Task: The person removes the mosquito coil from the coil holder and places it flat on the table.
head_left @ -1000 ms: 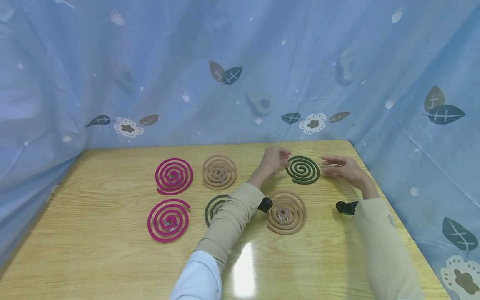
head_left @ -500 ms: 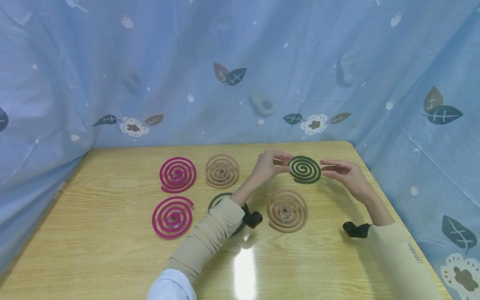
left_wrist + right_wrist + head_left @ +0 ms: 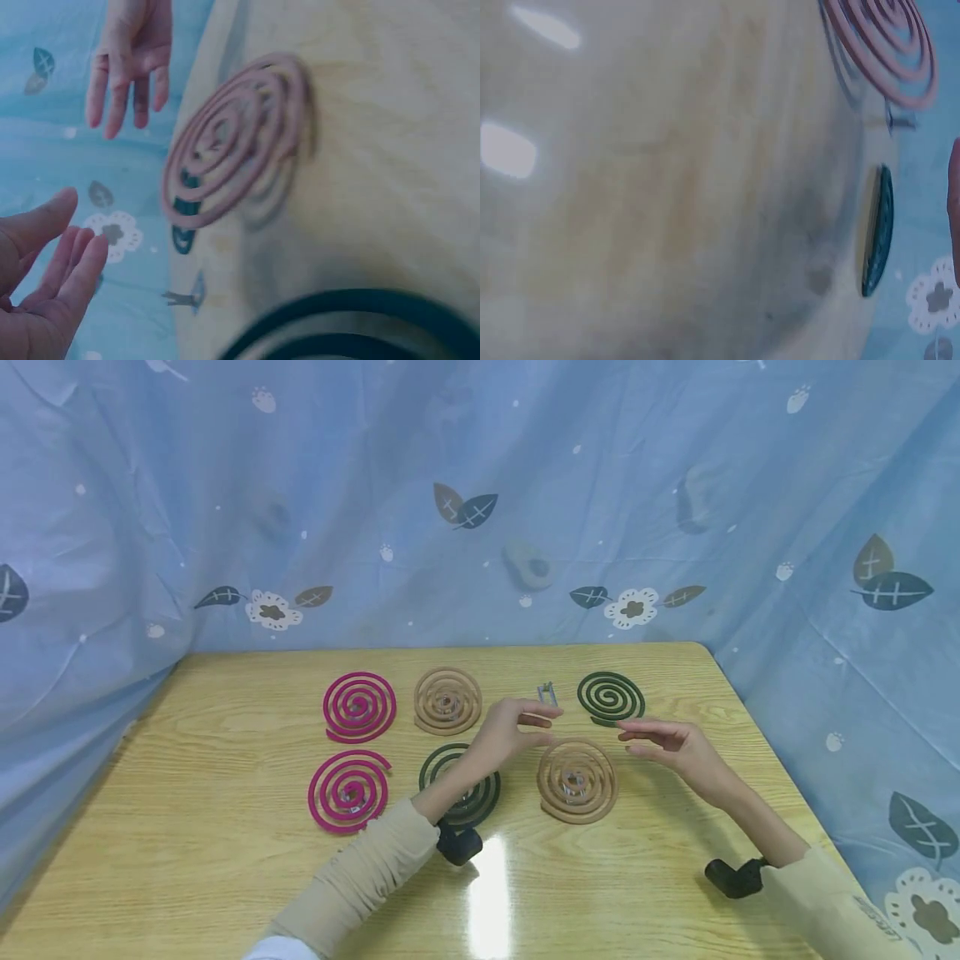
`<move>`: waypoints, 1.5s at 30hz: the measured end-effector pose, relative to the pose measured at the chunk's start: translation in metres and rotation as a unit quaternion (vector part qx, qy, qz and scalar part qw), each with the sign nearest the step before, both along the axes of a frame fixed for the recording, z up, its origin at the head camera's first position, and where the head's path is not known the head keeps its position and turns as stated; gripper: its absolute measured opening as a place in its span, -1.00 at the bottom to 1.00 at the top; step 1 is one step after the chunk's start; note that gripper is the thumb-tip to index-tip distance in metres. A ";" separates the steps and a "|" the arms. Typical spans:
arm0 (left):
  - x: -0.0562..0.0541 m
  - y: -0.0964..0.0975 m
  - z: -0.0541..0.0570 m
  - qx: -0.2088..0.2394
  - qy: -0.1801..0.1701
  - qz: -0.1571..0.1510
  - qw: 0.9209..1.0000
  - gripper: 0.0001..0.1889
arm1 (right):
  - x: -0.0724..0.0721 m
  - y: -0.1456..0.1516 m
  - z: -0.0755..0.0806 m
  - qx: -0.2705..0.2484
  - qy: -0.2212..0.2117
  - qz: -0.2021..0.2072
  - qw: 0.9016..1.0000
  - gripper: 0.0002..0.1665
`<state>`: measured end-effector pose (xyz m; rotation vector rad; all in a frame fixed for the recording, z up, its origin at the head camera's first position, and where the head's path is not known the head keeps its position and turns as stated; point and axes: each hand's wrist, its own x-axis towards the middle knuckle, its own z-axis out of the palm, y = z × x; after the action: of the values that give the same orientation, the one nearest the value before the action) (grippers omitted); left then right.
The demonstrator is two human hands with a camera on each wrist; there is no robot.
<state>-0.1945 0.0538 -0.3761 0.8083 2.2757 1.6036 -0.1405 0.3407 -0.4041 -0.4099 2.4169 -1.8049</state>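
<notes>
A dark green mosquito coil [image 3: 611, 697] lies flat at the table's back right. Just to its left rests a small metal coil stand [image 3: 548, 695], apart from it. My left hand [image 3: 513, 735] hovers near the stand and the front tan coil [image 3: 577, 817], fingers loosely bent and holding nothing. My right hand [image 3: 678, 752] hangs in front of the dark green coil, its fingertips at the coil's front edge in the head view; whether they touch cannot be told. In the left wrist view my right hand [image 3: 135, 52] shows relaxed, holding nothing.
Two magenta coils [image 3: 360, 703] lie at left, one behind the other. Another tan coil [image 3: 447, 672] lies behind a second green coil [image 3: 491, 789], which my left forearm partly covers. Metal stands show under several coils. A blue patterned curtain [image 3: 390, 510] borders the table's back.
Both hands first stood at either side of the far dark green coil, then drew back toward the person, apart from each other. The metal stand left of that coil has come into sight.
</notes>
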 end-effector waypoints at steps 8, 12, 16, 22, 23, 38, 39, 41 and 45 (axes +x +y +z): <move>0.030 -0.029 -0.018 0.022 0.026 0.055 0.998 -0.68 | 0.023 -0.007 -0.007 -0.039 -0.005 0.021 0.999 -0.59; 0.045 -0.034 -0.025 0.049 0.043 0.074 0.995 -0.66 | 0.035 -0.009 -0.011 -0.063 0.002 0.045 0.997 -0.59; 0.058 -0.031 -0.029 0.028 0.050 0.065 0.996 -0.60 | 0.041 -0.009 -0.013 -0.043 0.004 0.031 0.999 -0.56; 0.056 -0.022 -0.036 -0.068 0.092 0.047 0.992 -0.53 | 0.037 -0.009 -0.019 -0.007 -0.011 0.002 1.000 -0.49; 0.056 -0.021 -0.037 -0.077 0.089 0.048 0.992 -0.52 | 0.036 -0.009 -0.020 -0.006 -0.015 0.003 1.000 -0.47; 0.058 0.002 -0.055 0.055 -0.060 0.089 0.993 -0.38 | 0.026 -0.013 -0.036 0.009 -0.015 -0.007 1.000 -0.41; 0.058 0.003 -0.056 0.062 -0.058 0.092 0.992 -0.39 | 0.025 -0.014 -0.037 0.009 -0.015 -0.010 1.000 -0.41; 0.059 0.004 -0.057 0.070 -0.054 0.098 0.991 -0.42 | 0.025 -0.015 -0.037 0.003 -0.018 -0.015 1.000 -0.42; 0.059 0.006 -0.058 0.067 -0.038 0.114 0.991 -0.46 | 0.025 -0.018 -0.038 0.000 -0.021 -0.026 0.999 -0.43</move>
<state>-0.1359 0.0594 -0.4338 0.5208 2.2946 1.8692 -0.1155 0.3229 -0.4420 -0.3083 2.4222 -1.8140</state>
